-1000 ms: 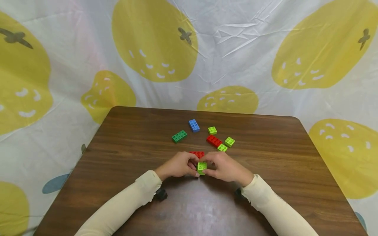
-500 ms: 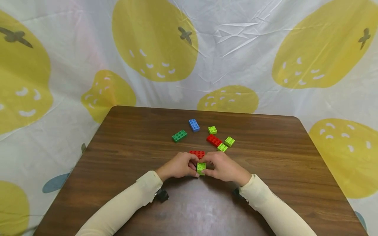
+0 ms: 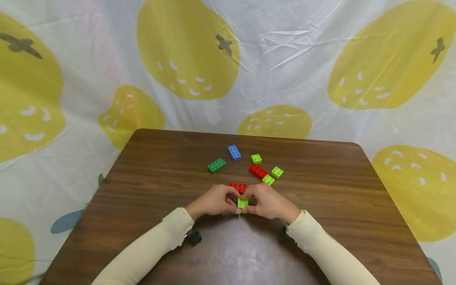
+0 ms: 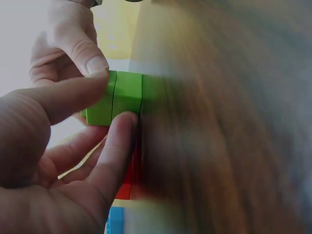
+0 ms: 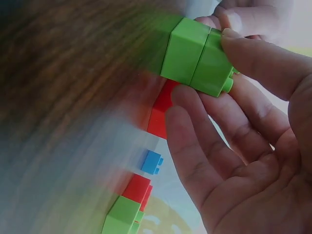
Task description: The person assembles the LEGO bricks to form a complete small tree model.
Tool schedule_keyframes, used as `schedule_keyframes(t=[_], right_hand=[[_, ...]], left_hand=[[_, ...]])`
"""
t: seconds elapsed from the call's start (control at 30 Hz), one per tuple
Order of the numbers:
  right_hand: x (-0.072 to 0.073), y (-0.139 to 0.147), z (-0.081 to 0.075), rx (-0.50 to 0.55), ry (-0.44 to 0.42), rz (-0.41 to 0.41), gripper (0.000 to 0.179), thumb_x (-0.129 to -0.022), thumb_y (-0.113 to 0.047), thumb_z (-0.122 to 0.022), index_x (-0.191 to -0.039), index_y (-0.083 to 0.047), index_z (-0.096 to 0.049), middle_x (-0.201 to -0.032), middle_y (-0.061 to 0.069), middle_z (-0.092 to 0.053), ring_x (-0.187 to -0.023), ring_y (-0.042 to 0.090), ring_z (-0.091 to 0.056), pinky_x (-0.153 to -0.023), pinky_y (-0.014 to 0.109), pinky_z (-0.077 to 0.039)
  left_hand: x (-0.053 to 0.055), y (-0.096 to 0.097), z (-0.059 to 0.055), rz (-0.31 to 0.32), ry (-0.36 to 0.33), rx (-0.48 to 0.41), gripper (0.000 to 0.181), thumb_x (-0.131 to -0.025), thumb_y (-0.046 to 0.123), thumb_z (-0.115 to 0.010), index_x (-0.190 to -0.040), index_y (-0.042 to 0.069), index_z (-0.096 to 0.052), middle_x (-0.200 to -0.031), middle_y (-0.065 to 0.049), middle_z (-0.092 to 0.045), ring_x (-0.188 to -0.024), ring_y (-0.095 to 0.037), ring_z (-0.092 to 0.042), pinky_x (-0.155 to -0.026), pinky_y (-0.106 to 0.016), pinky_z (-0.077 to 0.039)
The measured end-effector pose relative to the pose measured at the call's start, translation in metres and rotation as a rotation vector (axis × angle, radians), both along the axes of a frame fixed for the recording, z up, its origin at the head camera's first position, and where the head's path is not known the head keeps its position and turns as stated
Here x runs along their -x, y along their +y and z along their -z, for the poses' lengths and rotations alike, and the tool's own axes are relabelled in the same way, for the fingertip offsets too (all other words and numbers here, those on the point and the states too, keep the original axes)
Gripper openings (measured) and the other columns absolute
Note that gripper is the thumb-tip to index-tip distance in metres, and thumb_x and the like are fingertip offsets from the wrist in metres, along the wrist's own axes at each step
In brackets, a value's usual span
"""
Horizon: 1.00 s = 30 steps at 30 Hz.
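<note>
Two square lime-green toy building bricks point(image 3: 242, 203), one on top of the other, stand between my hands near the middle of the table. With thumb and fingers my left hand point(image 3: 215, 200) grips the stack from the left, a fingertip on the lower brick point(image 4: 128, 95). From the other side my right hand point(image 3: 269, 202) pinches the upper brick point(image 5: 210, 68), its thumb beside the studs. A thin straight seam runs between the two bricks in both wrist views. Just beyond the fingers lies a red brick point(image 3: 237, 187), partly hidden by the hands.
Farther back on the brown table point(image 3: 171, 158) lie a dark green brick point(image 3: 216, 165), a blue brick point(image 3: 234, 152) and another red brick point(image 3: 258, 171). Several lime-green square bricks point(image 3: 277, 172) lie around that red one. A fruit-patterned curtain point(image 3: 199, 114) hangs behind the table.
The right hand has edged slightly left, and the top lime-green brick has shifted a little with it. The left hand keeps its place, and the other bricks stay put.
</note>
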State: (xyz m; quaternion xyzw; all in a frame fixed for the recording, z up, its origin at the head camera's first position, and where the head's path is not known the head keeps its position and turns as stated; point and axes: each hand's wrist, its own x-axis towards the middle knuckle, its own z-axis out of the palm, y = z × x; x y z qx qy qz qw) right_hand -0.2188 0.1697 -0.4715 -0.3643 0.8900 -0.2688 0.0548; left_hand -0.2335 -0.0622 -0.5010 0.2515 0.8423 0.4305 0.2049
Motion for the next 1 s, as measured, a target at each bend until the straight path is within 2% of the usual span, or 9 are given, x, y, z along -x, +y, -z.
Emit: schedule_keyframes(t=[0.13,0.3,0.43,0.63,0.83,1.0], right_hand=[[0.000,0.000,0.000,-0.002,-0.014,0.017,0.024,-0.085,-0.022,-0.091,-0.103,-0.012,-0.080,-0.092,-0.006,-0.077,-0.079,0.012,-0.069,-0.071,0.023,-0.056],[0.003,0.002,0.001,0.003,-0.083,0.040,0.021,-0.083,-0.025,-0.092,-0.097,-0.018,-0.079,-0.085,-0.013,-0.075,-0.074,0.004,-0.063,-0.069,0.023,-0.054],[0.004,0.006,0.001,0.016,-0.113,0.021,0.023,-0.085,-0.027,-0.091,-0.102,-0.018,-0.080,-0.090,-0.013,-0.077,-0.078,0.000,-0.067,-0.073,0.024,-0.058],[0.008,0.015,-0.001,0.039,-0.098,0.031,0.027,-0.086,-0.030,-0.090,-0.108,-0.019,-0.081,-0.098,-0.010,-0.080,-0.087,0.003,-0.073,-0.080,0.029,-0.062],[0.016,0.030,-0.005,0.046,-0.031,0.152,0.029,-0.089,-0.026,-0.088,-0.112,-0.011,-0.081,-0.102,-0.003,-0.080,-0.092,0.009,-0.074,-0.082,0.034,-0.063],[0.028,0.045,-0.006,0.088,0.032,0.259,0.031,-0.089,-0.022,-0.087,-0.114,-0.006,-0.079,-0.105,0.007,-0.080,-0.094,0.022,-0.073,-0.082,0.042,-0.062]], left_hand=[[-0.003,-0.002,-0.004,-0.027,-0.020,-0.039,0.032,-0.086,0.018,-0.088,-0.114,0.009,-0.075,-0.109,-0.005,-0.078,-0.092,-0.012,-0.076,-0.080,-0.028,-0.063],[-0.007,-0.004,-0.009,-0.040,-0.035,-0.095,0.030,-0.086,0.014,-0.088,-0.111,0.009,-0.072,-0.112,-0.008,-0.078,-0.095,-0.015,-0.078,-0.084,-0.030,-0.063],[-0.008,-0.004,-0.010,-0.033,-0.029,-0.098,0.029,-0.087,0.012,-0.087,-0.112,0.011,-0.071,-0.114,-0.008,-0.077,-0.096,-0.016,-0.078,-0.085,-0.030,-0.063],[-0.006,-0.004,-0.011,-0.009,0.011,-0.090,0.030,-0.089,0.014,-0.087,-0.115,0.011,-0.073,-0.116,-0.007,-0.077,-0.096,-0.016,-0.078,-0.083,-0.028,-0.063],[-0.005,-0.007,-0.013,-0.012,0.024,-0.043,0.029,-0.089,0.018,-0.087,-0.115,0.014,-0.076,-0.119,-0.004,-0.076,-0.096,-0.013,-0.077,-0.084,-0.030,-0.063],[-0.005,-0.010,-0.013,-0.017,0.019,-0.024,0.029,-0.089,0.020,-0.087,-0.116,0.015,-0.076,-0.119,-0.004,-0.076,-0.099,-0.014,-0.077,-0.087,-0.033,-0.063]])
